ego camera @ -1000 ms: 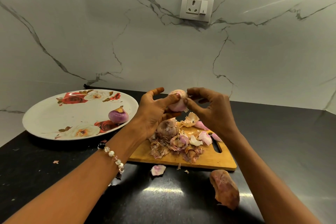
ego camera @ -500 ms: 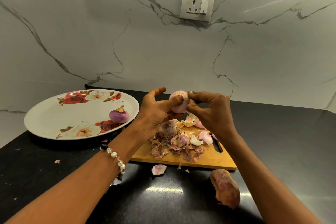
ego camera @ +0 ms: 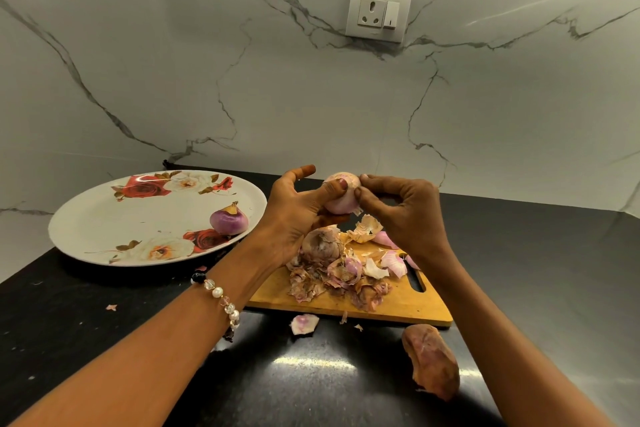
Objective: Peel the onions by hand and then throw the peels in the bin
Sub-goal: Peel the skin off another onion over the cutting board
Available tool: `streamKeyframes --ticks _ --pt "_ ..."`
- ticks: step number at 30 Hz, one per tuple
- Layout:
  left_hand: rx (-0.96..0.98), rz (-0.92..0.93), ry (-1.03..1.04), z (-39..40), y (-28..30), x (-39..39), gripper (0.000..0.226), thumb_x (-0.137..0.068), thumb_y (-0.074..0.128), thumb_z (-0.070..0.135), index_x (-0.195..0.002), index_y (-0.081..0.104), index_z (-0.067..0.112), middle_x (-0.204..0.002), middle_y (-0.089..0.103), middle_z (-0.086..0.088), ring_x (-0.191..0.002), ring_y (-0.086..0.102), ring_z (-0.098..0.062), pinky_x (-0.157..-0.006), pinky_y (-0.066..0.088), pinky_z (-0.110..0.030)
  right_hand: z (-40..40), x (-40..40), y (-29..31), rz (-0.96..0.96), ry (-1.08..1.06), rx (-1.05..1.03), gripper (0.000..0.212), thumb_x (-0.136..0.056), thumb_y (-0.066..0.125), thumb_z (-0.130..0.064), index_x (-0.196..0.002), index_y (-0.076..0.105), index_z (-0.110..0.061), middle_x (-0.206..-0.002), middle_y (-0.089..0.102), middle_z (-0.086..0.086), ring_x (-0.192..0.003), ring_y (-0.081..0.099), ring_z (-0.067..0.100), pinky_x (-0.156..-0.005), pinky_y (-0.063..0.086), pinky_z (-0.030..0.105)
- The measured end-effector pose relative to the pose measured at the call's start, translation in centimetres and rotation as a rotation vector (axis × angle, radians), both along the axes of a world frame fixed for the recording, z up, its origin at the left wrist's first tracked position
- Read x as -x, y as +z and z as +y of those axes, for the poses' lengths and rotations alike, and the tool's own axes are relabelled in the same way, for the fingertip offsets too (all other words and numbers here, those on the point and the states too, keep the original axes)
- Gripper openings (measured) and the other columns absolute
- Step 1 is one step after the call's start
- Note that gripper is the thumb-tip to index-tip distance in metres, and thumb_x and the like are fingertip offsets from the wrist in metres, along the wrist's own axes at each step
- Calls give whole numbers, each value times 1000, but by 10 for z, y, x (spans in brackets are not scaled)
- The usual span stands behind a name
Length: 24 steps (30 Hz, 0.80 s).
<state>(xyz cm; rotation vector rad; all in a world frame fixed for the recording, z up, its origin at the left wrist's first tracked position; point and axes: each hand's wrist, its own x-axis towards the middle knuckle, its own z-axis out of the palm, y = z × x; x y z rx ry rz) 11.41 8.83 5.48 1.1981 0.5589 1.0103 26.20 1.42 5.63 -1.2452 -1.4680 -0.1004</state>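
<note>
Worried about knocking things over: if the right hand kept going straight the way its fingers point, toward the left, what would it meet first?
The right hand would meet the onion it is already pinching, then the left hand gripping it. The plate lies farther along, though depth is unclear.

Pale pink onion (ego camera: 341, 199), mostly peeled, held up above the cutting board (ego camera: 401, 302) betw. both hands. 2nd onion (ego camera: 228, 221), purple w/ dry tip up, sits on floral plate (ego camera: 104, 218); 3rd, unpeeled onion (ego camera: 322, 244) lies on board amid heap of dry peels (ego camera: 343, 277). Loose peel bits (ego camera: 304, 323) + a large brown peel (ego camera: 432, 360) lie on worktop (ego camera: 69, 322) just in front of board.
</note>
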Motion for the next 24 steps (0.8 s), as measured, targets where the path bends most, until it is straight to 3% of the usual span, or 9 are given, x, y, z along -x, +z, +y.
streamKeyframes --ticks 8,12,19,24 --pt "30 -26 -12 -4 1 -1 84 -57 76 25 -134 44 14 -125 53 -22 -91 69 -32 -66 60 -39 0 2 -1 -70 -99 -79 21 -82 73 -1 -102 72 4 -94 66 -3 -82 66 3 -75 50 5" --pt "53 -37 -19 -3 0 -2 81 -56 76 25 -130 46 15 -127 53 -23 -92 69 -32 -68 60 -40 0 -1 0 -78 -96 -67 21 -85 71 -4 -106 71 1 -94 67 -3 -81 64 -13 -72 49 4" --pt "51 -34 31 0 -1 -2 77 -57 76 25 -128 46 17 -123 56 -19 -93 68 -32 -72 60 -42 2 -6 1 -179 -127 -62 19 -81 77 -15 -99 75 -9 -110 70 5 -103 63 17 -79 54 22" --pt "26 -20 60 1 -2 -2 83 -57 77 27 -132 45 17 -122 56 -17 -94 68 -31 -73 60 -42 7 0 -3 -213 -179 -88 10 -79 78 -9 -89 74 -7 -107 68 7 -106 54 18 -84 41 9"
